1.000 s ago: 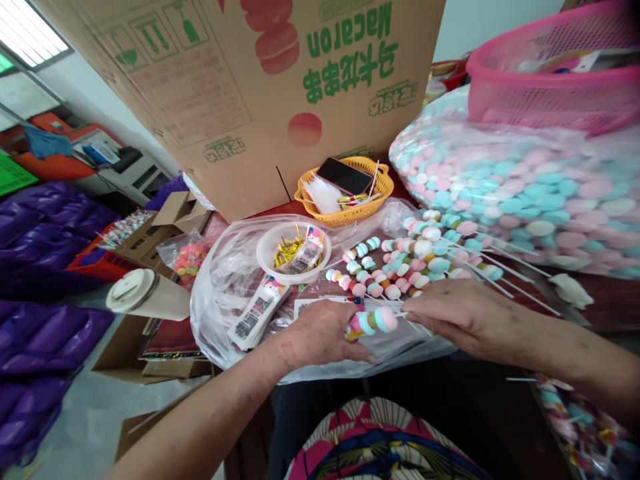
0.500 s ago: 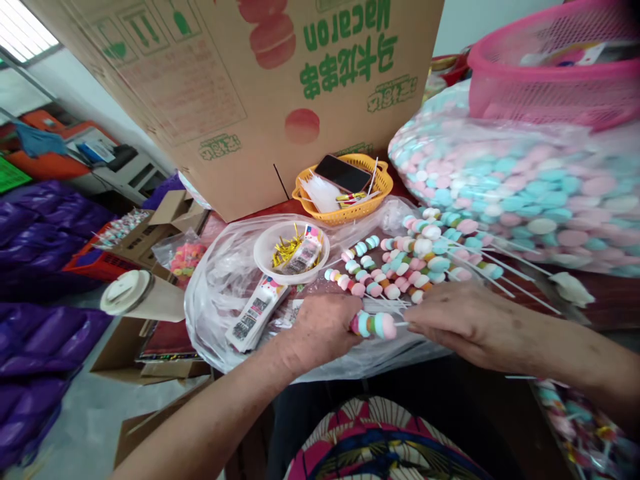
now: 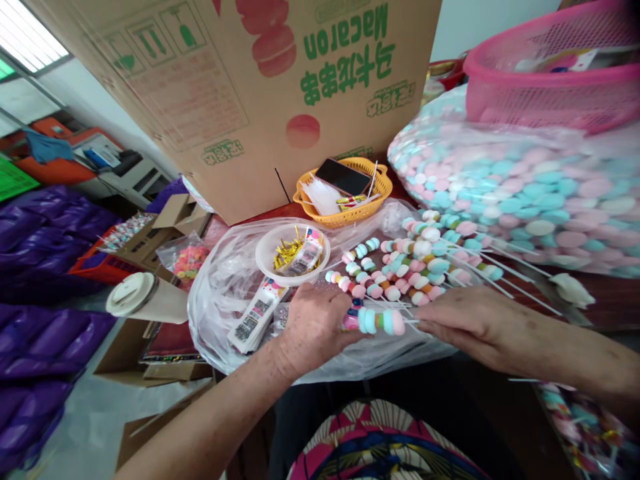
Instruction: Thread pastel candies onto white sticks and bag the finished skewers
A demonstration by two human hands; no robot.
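Between my hands lies a marshmallow skewer (image 3: 381, 322), level, with pale blue, pink and green pieces; a bit of pink and dark blue shows at its left end. My left hand (image 3: 317, 317) is closed round that end, its fingers partly hiding what they hold. Thumb and fingers of my right hand (image 3: 467, 323) pinch the white stick at the other end. Just beyond, several finished skewers (image 3: 400, 267) lie side by side, sticks pointing right. Near my left hand are a stack of printed labels (image 3: 257, 319) and a white bowl (image 3: 264, 257) with gold twist ties (image 3: 290, 251) and labels.
Clear plastic bags (image 3: 213, 300) cover the table. Behind stand a yellow basket (image 3: 345, 217) with a phone, a large cardboard box (image 3: 200, 173), and a big bag of marshmallows (image 3: 525, 193) under a pink basket (image 3: 540, 100). A lidded cup (image 3: 165, 300) is at left.
My hands have drawn slightly apart, the right one moving a little right. More of the skewer's marshmallow part shows beside my left hand.
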